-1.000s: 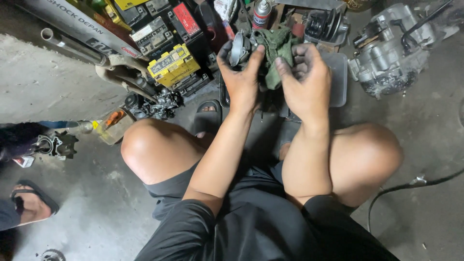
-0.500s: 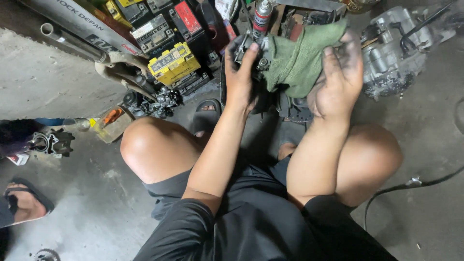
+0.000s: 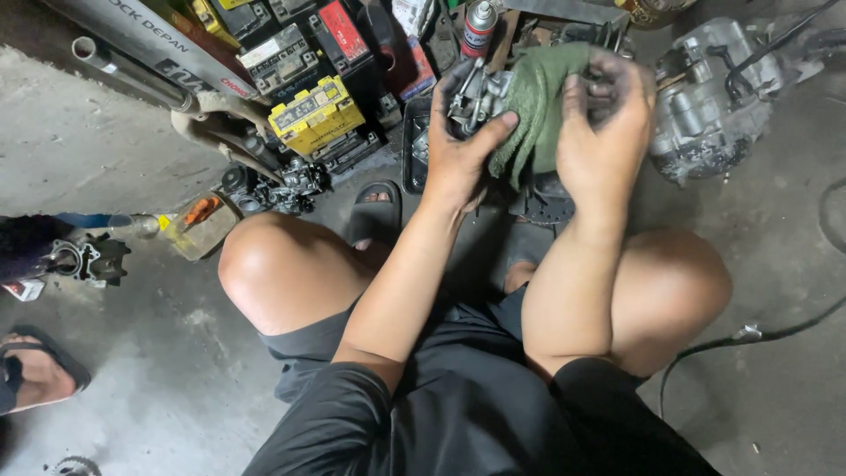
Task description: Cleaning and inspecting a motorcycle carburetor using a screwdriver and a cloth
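Observation:
My left hand (image 3: 458, 145) grips a small grey metal engine part (image 3: 476, 95), thumb laid across its front. Pressed against that part is a green rag (image 3: 536, 106), held by my greasy right hand (image 3: 604, 123) with the fingers curled over its top. Both hands are raised above my bare knees (image 3: 264, 264), over the concrete floor. The underside of the metal part is hidden by my palms.
A grey engine block (image 3: 714, 97) lies at the right. Several old batteries, one of them yellow (image 3: 315, 113), and a spray can (image 3: 478, 25) lie behind. A black cable (image 3: 775, 330) runs on the floor at right. Another person's sandalled foot (image 3: 35, 370) is at the left.
The rag, spread wide half a second ago, is now bunched against the metal part. My right hand has come back in towards the left one.

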